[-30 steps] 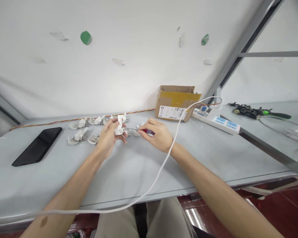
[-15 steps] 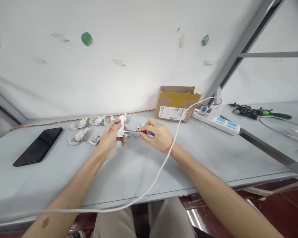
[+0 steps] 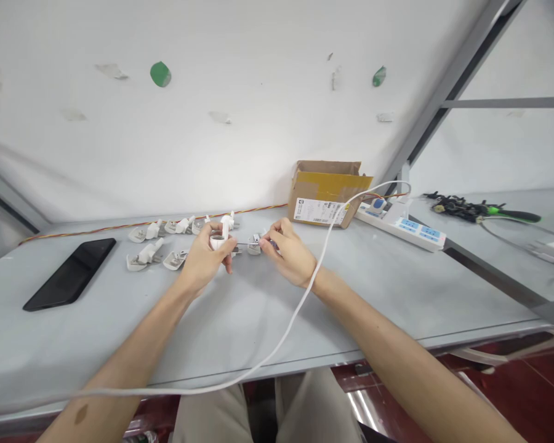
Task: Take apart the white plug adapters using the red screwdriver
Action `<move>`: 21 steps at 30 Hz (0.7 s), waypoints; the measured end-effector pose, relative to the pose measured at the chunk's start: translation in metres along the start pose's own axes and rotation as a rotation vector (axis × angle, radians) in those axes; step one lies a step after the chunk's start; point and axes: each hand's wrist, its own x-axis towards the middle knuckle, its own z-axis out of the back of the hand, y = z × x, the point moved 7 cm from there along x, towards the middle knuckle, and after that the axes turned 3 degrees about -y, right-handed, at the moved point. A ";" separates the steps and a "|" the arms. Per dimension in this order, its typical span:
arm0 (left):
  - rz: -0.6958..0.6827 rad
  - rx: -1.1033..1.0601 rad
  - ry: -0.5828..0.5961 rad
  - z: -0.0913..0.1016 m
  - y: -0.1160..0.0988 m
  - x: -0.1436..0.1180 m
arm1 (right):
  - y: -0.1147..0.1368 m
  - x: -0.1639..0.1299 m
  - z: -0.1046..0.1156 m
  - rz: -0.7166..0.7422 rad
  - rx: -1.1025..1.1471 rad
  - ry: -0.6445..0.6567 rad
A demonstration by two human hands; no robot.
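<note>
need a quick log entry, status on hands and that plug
Left hand grips white plug. Right hand holds screwdriver, tip at the plug. White cable drapes across right wrist; spare plug parts lie left.

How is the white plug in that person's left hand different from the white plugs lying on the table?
The plug in the left hand is lifted off the table and gripped between fingers, while the loose plugs lie flat. A screwdriver from the right hand points at the held plug; nothing touches the loose ones. Both are small, white and alike in shape.
</note>
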 end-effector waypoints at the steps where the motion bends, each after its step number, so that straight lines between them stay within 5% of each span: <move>1: -0.004 0.002 -0.001 0.000 0.001 0.000 | -0.002 0.001 0.000 -0.025 0.007 -0.003; 8: -0.032 -0.039 -0.076 0.008 0.000 0.003 | -0.028 0.003 0.006 -0.352 0.034 0.044; 15: 0.004 -0.023 -0.028 0.009 0.001 0.002 | -0.026 0.004 0.007 -0.302 0.408 -0.048; 21: -0.003 -0.050 0.020 0.005 0.000 0.002 | -0.017 0.000 -0.001 -0.290 0.453 0.005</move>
